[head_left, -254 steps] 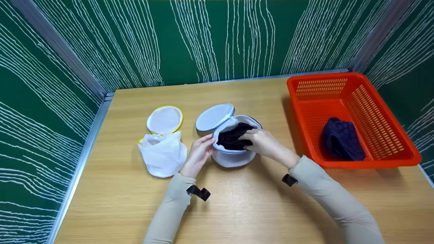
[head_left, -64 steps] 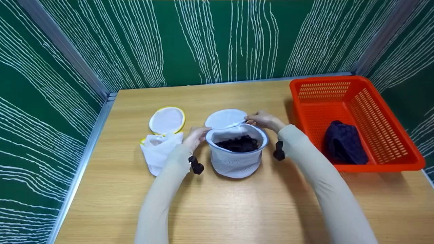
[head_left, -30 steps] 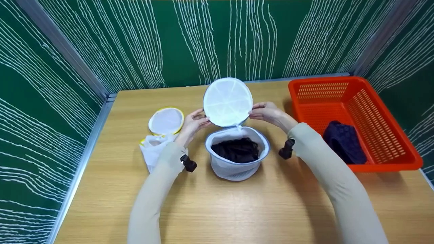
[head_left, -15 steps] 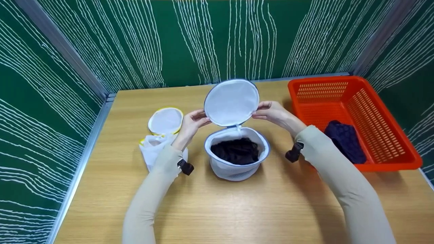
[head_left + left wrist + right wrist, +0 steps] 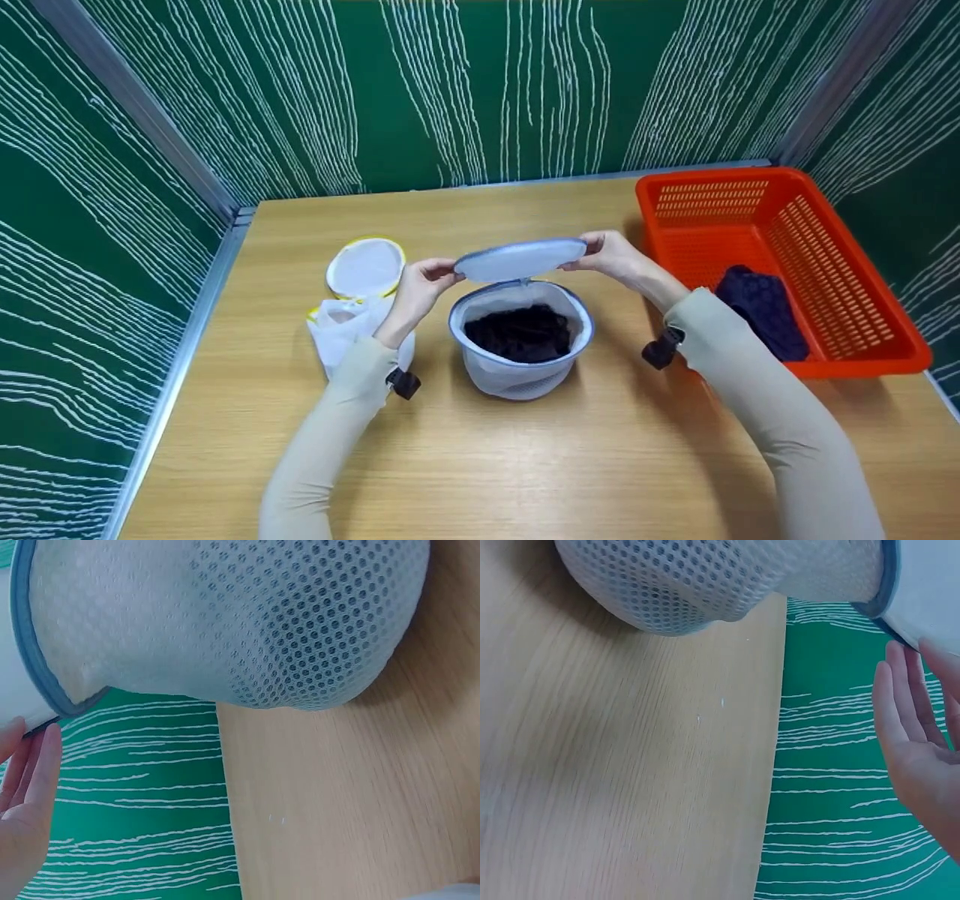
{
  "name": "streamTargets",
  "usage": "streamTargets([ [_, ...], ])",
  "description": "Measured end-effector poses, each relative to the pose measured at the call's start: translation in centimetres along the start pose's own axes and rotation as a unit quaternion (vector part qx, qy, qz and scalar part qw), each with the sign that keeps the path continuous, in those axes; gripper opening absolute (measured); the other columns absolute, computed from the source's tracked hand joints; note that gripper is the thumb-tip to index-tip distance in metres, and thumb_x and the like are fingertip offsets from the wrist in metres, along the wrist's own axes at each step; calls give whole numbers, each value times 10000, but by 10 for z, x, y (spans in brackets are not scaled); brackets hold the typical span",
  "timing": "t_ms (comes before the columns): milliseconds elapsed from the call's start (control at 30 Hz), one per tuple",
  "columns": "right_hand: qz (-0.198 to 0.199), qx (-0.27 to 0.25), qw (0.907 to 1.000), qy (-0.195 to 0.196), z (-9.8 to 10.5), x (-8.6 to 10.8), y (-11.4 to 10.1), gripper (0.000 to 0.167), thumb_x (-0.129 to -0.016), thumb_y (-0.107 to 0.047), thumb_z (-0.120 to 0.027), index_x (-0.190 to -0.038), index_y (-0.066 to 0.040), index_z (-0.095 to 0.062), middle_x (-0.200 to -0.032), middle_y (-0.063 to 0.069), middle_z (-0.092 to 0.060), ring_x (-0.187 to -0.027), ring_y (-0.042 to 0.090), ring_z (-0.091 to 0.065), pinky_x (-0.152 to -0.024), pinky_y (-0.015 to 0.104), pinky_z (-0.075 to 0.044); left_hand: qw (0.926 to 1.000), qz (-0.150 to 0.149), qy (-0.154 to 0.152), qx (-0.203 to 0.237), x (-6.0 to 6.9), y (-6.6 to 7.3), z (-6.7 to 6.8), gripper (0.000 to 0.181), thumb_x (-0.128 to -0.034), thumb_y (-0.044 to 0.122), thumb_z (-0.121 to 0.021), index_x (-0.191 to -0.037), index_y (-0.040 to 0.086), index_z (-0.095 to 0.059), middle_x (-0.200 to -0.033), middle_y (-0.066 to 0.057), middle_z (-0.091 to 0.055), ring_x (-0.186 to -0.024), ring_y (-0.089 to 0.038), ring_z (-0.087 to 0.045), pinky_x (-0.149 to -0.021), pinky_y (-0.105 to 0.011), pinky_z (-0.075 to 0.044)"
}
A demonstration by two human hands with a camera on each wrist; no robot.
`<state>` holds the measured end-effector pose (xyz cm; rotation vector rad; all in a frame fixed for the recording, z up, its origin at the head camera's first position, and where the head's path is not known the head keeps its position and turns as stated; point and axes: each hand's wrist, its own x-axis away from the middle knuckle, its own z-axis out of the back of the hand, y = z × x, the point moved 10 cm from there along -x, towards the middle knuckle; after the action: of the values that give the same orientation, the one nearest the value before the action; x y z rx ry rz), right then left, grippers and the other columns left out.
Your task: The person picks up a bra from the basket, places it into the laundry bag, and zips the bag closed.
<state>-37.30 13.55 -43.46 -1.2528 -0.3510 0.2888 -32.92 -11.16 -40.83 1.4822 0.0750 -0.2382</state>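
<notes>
A white mesh laundry bag [image 5: 517,381] with blue trim stands upright on the table, its round mouth uncovered. Dark, bunched fabric [image 5: 519,334] lies inside it. The bag's hinged round lid [image 5: 517,261] is tilted forward above the back of the mouth. My left hand [image 5: 418,291] pinches the lid's left edge between thumb and fingers, while my right hand [image 5: 616,259] pinches the right edge. In the left wrist view, the left hand's fingers [image 5: 46,765] meet the blue rim beside the bag's mesh wall [image 5: 315,622]. The right wrist view has the right hand [image 5: 919,746] at the opposite rim.
Left of the bag lies a second white bag [image 5: 341,330] with yellow trim, its round lid [image 5: 366,268] folded back; the left arm partly covers it. An orange basket [image 5: 855,360] at the right holds a dark navy cloth item [image 5: 765,311]. Green walls enclose the table's back and sides.
Earlier my right hand was in the bag with the dark fabric. Since then both hands have taken the lid, raised it upright, and tipped it forward toward the mouth.
</notes>
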Motion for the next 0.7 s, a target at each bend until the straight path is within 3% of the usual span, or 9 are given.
streamTargets([
  [233,273,632,9976,3,-1,8,-4,163,-799,-13,-617,-955,27,-640,-902,51,-635,-831,156,-570,-784,251,-472,9983,-265,-154,-503,18,29,-8,148,-773,-127,-552,-903,-156,-615,-890,-259,-623,-729,-4,-568,-712,-171,-464],
  [367,340,665,9972,-43,-4,10,-3,171,-812,4,-591,-976,33,-633,-957,102,-634,-862,151,-580,-788,251,-474,9951,-556,-205,-796,25,39,-11,126,-780,-108,-560,-878,-129,-637,-893,-238,-630,-770,-59,-584,-721,-179,-467],
  [567,412,607,9973,-41,-8,13,0,165,-827,-9,-582,-974,44,-635,-969,111,-633,-853,134,-577,-775,218,-476,9879,-1031,-144,-1150,33,46,-12,130,-757,-142,-545,-820,-112,-654,-856,-216,-641,-825,-254,-605,-736,-224,-481],
  [700,354,583,9977,-42,-10,16,2,172,-829,-33,-590,-980,36,-635,-986,123,-626,-865,142,-576,-807,244,-473,9855,-1161,-93,-1232,35,42,-12,146,-752,-153,-541,-807,-95,-664,-860,-199,-648,-862,-283,-600,-776,-269,-480],
])
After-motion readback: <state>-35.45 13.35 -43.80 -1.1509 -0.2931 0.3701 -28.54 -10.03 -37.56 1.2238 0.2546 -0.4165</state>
